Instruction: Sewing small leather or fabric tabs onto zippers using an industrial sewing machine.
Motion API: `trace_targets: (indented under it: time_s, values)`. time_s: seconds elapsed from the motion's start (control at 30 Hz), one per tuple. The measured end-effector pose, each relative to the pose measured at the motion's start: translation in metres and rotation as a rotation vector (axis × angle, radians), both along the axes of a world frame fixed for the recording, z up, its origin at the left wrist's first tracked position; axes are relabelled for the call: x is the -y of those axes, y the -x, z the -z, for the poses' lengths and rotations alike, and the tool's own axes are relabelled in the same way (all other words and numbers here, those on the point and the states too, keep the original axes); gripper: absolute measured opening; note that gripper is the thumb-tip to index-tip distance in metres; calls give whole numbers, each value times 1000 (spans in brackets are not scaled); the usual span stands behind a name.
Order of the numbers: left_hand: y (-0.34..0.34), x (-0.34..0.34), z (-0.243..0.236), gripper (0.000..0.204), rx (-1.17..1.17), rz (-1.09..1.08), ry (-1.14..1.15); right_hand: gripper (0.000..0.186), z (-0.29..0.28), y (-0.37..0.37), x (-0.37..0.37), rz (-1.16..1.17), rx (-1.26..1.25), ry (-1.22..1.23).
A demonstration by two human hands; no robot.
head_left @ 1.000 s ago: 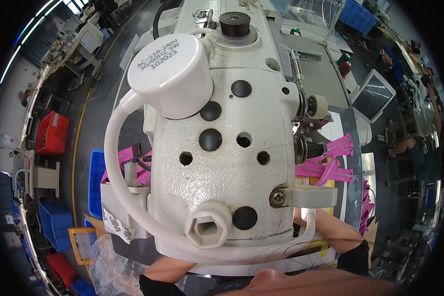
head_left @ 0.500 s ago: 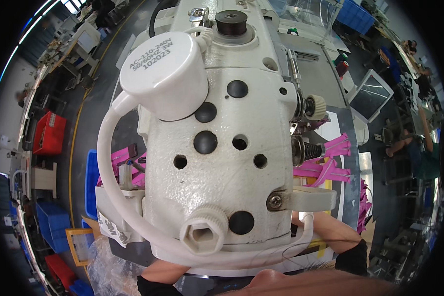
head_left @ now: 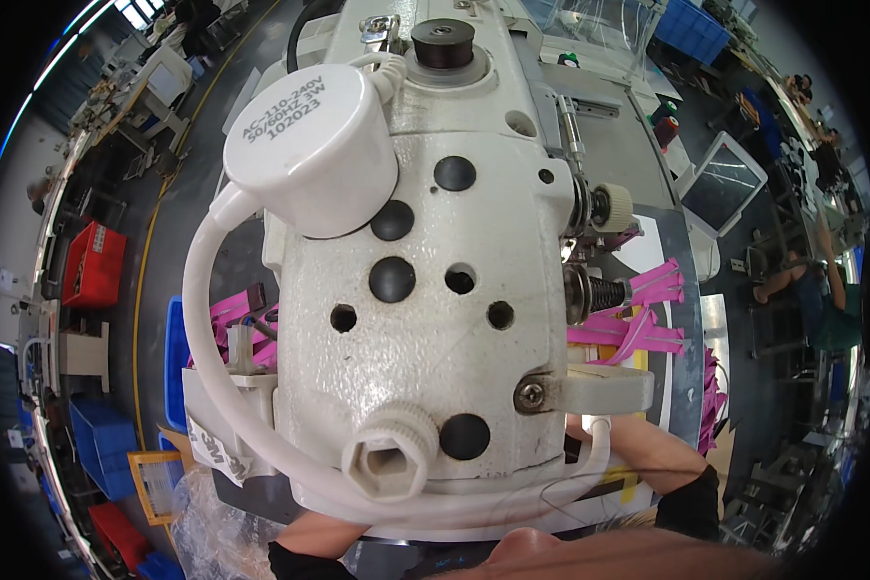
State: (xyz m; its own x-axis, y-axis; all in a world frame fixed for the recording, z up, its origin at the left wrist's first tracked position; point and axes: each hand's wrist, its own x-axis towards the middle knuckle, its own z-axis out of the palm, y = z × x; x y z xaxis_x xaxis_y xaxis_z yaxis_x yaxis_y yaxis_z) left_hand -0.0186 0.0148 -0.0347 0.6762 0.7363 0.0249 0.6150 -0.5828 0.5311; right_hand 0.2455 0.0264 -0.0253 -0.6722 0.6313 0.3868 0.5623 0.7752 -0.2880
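Machine: we see a white sewing machine head [head_left: 420, 358] filling the middle, black round plugs and open holes on its top; it blocks our view of the work area.
Left hand: hidden behind the machine's near end; we get only the left forearm [head_left: 324, 532], black sleeve, low left of centre.
Right hand: also hidden; right forearm [head_left: 652, 449], black sleeve, goes in under the white bracket [head_left: 604, 389].
Fingers: we cannot tell for either hand, spread, pressed together or pinching.
Pink strips: the nearer pink strips [head_left: 657, 333] lie right of the machine, crossing one another, beyond the right forearm; more pink material [head_left: 237, 307] shows on the left, and a pink bundle [head_left: 710, 401] at the right edge of the table.
Lamp-like unit: white round housing [head_left: 309, 150] on top, thick white neck [head_left: 198, 290] curving down the left and across the near end.
Right-side fittings: spring tensioner [head_left: 604, 294], cream knob [head_left: 613, 208].
Surroundings: tablet-like screen [head_left: 725, 184] right; blue bin [head_left: 175, 362] and clear plastic [head_left: 217, 527] left; a co-worker [head_left: 831, 304] far right.
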Motion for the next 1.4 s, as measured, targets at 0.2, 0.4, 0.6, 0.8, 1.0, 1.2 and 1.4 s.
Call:
trace_targets:
  time_s: [0.2, 0.4, 0.6, 0.8, 1.0, 1.2, 1.4]
  values:
    - [3, 3, -9, 44, -32, -7, -23, 23, 0, -1, -1, -30, 5, 36]
    - [7, 7, -15, 44, -56, -25, -52, 30, 6, 5, 1, -4, 13, 2]
    - [7, 13, -18, 42, -97, -9, -164, 31, -4, 20, 9, -8, 20, -73]
    - [22, -1, -6, 34, 81, -28, -371, 36, -9, 22, 11, -26, 154, -102]
    - [29, -14, 5, 28, 101, 0, -361, 40, -9, 25, 5, -44, 54, -143]
    - [29, -25, -5, 28, 77, 91, -337, 38, -12, 22, 6, -40, 118, -147]
    - [27, -27, -13, 25, 46, 116, -272, 37, -8, 24, 5, -44, 110, -182]
